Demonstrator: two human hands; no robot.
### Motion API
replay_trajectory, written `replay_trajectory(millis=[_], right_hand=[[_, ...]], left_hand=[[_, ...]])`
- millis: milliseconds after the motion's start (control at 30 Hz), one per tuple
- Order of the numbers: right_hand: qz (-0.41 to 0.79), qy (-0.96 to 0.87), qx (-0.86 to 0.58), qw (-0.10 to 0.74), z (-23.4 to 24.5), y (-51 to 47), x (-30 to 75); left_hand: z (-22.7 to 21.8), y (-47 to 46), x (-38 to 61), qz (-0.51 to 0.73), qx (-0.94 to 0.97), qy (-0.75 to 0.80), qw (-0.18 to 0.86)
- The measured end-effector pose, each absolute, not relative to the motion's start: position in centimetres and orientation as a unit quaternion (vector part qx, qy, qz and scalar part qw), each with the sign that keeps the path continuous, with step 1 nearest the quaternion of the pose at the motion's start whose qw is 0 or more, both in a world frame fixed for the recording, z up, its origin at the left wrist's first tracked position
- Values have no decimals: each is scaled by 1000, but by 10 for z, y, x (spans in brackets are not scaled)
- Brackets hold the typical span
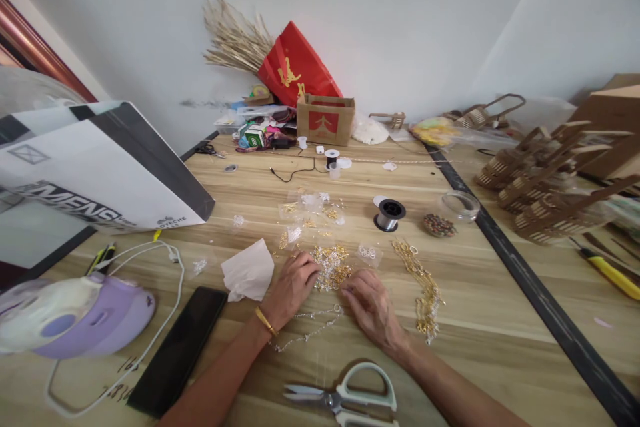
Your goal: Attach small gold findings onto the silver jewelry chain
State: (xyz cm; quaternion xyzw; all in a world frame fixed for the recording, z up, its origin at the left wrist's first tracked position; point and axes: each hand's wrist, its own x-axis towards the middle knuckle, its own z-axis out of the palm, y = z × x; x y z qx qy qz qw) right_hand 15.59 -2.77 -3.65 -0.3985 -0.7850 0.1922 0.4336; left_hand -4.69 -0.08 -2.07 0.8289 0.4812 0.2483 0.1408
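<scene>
My left hand (295,283), with a gold bracelet (265,321) at its wrist, reaches to the left edge of a pile of gold and silver charms (331,265). Its fingers are closed, their tips touching the pile. On the pile's right side, my right hand (371,307) has its fingers pinched together. Whatever either hand holds is too small to make out. A silver beaded chain (313,332) with a ring at its end lies between my forearms. Closest to me rest scissors (345,397) with pale handles.
Gold chains (425,290) lie to the right, below a wire spool (389,215) and a dish of multicoloured beads (439,225). At left are a crumpled tissue (249,270), a black phone (177,350) and a purple device (95,320). Small wooden baskets (545,193) stand far right.
</scene>
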Motion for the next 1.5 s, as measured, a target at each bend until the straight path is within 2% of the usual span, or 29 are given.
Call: replay_trajectory(millis=[767,1200,1500], right_hand=[[192,-786,-389,441,-38,-27,156],[194,-784,-390,443,-41,-27,156],[201,-785,-391,435,-39,-28,157]], left_hand=[[-17,-2,-46,220,825,508,110],[-26,6,-51,317,768,523,191],[-16,8,-53,396,669,540,323]])
